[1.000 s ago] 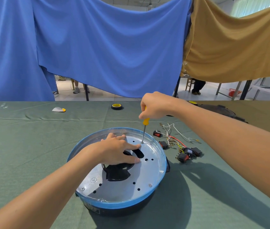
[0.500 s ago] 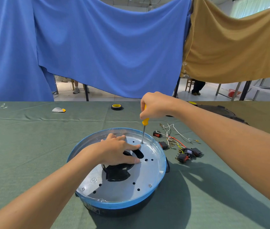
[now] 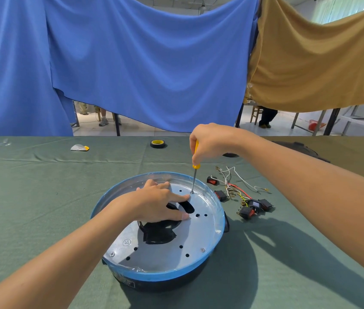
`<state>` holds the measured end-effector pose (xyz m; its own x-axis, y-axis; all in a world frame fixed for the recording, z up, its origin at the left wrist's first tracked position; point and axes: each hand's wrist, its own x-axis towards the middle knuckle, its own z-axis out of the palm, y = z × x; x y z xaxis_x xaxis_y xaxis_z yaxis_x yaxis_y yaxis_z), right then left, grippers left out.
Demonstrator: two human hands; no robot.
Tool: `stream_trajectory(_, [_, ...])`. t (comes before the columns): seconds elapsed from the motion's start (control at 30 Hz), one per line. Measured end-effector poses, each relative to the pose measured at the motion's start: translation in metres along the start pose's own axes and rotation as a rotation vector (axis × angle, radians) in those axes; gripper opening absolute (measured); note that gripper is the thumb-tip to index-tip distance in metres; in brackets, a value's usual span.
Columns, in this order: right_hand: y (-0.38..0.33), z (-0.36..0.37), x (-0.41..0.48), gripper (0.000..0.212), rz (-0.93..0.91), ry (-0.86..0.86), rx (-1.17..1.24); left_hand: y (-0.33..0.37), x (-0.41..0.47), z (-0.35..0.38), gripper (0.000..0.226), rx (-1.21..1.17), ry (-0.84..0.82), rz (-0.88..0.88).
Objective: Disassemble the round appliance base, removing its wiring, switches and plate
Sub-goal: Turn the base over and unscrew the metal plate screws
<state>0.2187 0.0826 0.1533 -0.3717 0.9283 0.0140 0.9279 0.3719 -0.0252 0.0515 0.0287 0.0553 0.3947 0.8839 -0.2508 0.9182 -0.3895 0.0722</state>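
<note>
On cloth [image 3: 42, 197], blue-rimmed base [image 3: 154, 274] — silver plate [image 3: 172, 253] perforated; left fingers [image 3: 176, 198] flat on it, right fingers [image 3: 199, 156] grip screwdriver [image 3: 193, 179].

A dull grey metal plate [image 3: 176, 248] sits in a glossy blue-rimmed base [image 3: 167, 275] on the worktop's [image 3: 31, 197] matt green cloth.
</note>
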Motion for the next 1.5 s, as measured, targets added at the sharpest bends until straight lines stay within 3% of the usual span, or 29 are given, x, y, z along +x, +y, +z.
stream_trajectory(0.13, [0.000,0.002,-0.003,0.054,0.020,0.029,-0.080,0.000,0.000,0.000,0.063,-0.004,-0.001,0.000])
stream_trajectory(0.3, [0.001,0.001,-0.004,0.023,-0.008,0.028,-0.034,0.000,0.000,0.000,0.063,0.014,0.002,0.002])
stream_trajectory(0.4, [0.002,0.001,-0.003,0.021,-0.020,0.002,-0.041,0.000,0.000,-0.001,0.063,0.009,0.001,0.001])
stream_trajectory(0.6, [0.008,0.008,0.000,0.049,0.008,0.091,-0.093,-0.002,0.002,0.002,0.061,0.005,0.015,0.008])
stream_trajectory(0.73, [0.008,0.008,-0.001,0.018,-0.035,0.089,-0.026,-0.004,0.003,0.003,0.062,0.001,0.013,0.007])
stream_trajectory(0.8, [0.006,0.005,-0.003,0.016,-0.049,0.051,0.049,-0.004,0.004,0.003,0.062,-0.001,0.011,0.004])
stream_trajectory(0.87, [0.004,0.005,-0.001,0.018,-0.054,0.022,0.066,-0.004,0.004,0.003,0.062,0.001,0.011,0.001])
stream_trajectory(1.0, [0.001,0.009,0.001,0.058,0.000,0.100,-0.017,-0.003,0.004,0.003,0.063,-0.007,0.008,-0.003])
stream_trajectory(1.2, [-0.002,0.004,-0.001,0.028,-0.010,0.045,0.034,-0.002,0.003,0.002,0.063,-0.003,0.006,0.001])
stream_trajectory(1.27, [-0.002,0.004,-0.001,0.029,-0.016,0.025,0.054,-0.002,0.003,0.002,0.063,-0.001,0.005,0.000])
stream_trajectory(1.4, [0.000,0.010,0.000,0.054,0.033,0.123,0.010,-0.004,0.003,0.003,0.063,-0.010,0.010,0.004])
stream_trajectory(1.5, [-0.002,0.009,0.000,0.034,0.019,0.115,0.020,-0.004,0.004,0.003,0.063,-0.011,0.010,0.001])
